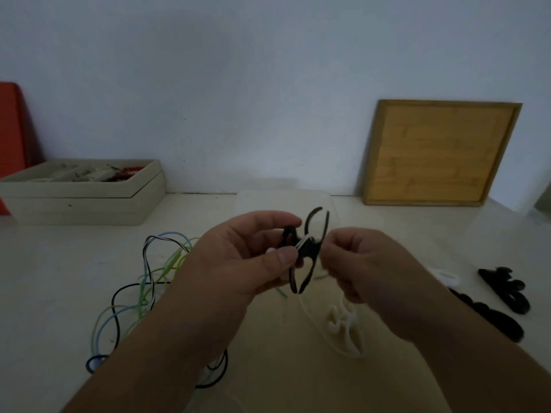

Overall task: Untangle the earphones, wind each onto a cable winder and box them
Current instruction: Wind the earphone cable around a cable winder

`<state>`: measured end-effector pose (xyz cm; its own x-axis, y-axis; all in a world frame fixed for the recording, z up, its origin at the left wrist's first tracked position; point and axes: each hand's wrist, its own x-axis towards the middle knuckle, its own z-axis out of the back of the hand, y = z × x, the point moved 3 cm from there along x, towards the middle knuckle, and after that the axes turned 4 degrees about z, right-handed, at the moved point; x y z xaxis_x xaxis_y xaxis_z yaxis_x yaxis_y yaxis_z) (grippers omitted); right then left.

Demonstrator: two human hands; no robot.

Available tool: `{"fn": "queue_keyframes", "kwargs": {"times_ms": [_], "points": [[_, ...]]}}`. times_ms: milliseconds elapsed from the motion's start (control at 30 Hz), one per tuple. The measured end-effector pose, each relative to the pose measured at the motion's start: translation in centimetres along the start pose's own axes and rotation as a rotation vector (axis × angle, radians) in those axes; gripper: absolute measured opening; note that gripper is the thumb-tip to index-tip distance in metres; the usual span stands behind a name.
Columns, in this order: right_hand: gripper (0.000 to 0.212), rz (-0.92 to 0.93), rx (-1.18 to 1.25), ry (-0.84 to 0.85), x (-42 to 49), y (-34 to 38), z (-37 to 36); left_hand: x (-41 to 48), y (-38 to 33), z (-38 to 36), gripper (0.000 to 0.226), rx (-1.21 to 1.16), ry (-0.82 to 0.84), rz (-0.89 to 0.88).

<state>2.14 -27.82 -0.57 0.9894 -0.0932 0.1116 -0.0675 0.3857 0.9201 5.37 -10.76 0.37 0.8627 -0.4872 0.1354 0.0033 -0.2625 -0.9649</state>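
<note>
The left hand (238, 263) pinches a black cable winder (310, 251) with curved prongs above the table (283, 383), white cable (301, 242) wrapped round its waist. The right hand (366, 266), blurred, pinches that cable beside it with curled fingers.

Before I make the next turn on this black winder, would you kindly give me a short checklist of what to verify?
1. Winder grip: left hand pinches the black winder, ok.
2. Turns seated: white cable crosses the winder's waist, ok.
3. Feed end: right hand is curled beside the winder, the cable there is blurred, cannot tell.
4. Other earphones separated: cable tangle lies knotted, not ok.
5. Next winder at hand: white winder lies below the right hand, ok.
6. Box ready: clear box shows only faintly behind the hands, cannot tell.
</note>
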Motion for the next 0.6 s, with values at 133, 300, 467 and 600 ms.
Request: {"fn": "queue_keyframes", "kwargs": {"times_ms": [133, 300, 467, 600], "points": [[0.043, 0.019, -0.114, 0.160, -0.3, 0.2, -2.4, 0.2, -0.1, 0.6, 0.035, -0.018, -0.111, -0.047], [0.038, 0.120, -0.193, 0.179, -0.7, 1.1, -3.9, 0.4, 0.0, 0.9, 0.028, -0.085, -0.228, -0.067], [0.034, 0.220, -0.254, 0.206, -1.2, 1.6, -4.1, 0.3, 0.0, 1.0, 0.036, -0.047, -0.287, -0.109], [0.035, 0.230, -0.233, 0.222, -1.3, 2.0, -3.2, 0.3, 0.2, 1.0, 0.035, -0.036, -0.312, -0.108]]}}
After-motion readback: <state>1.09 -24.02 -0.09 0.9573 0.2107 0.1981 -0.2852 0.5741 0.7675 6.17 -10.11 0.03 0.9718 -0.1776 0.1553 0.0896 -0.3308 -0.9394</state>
